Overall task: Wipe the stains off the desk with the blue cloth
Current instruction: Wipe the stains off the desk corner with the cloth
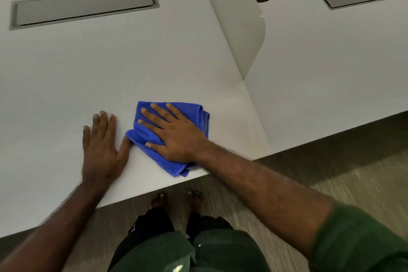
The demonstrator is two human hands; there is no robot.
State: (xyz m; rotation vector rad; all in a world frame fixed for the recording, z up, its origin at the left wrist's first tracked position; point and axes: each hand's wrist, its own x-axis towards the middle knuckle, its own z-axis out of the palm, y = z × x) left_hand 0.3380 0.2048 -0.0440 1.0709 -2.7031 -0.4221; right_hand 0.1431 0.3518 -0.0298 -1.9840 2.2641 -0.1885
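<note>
Blue cloth (170,139) sits bunched and folded on the white worktop (88,68), close to the near edge, one corner just about at the edge. Long axis runs diagonally, from far-left toward near-right. Right hand (170,132) lies flat on top of it, fingers spread, palm pressing down, not gripping. Left hand (102,146) is flat on the bare worktop just left of the cloth, fingers extended, holding nothing; thumb looks to touch the cloth's edge, hard to confirm. Faint yellowish stain (254,146) right of the cloth. No readable labels or writing.
</note>
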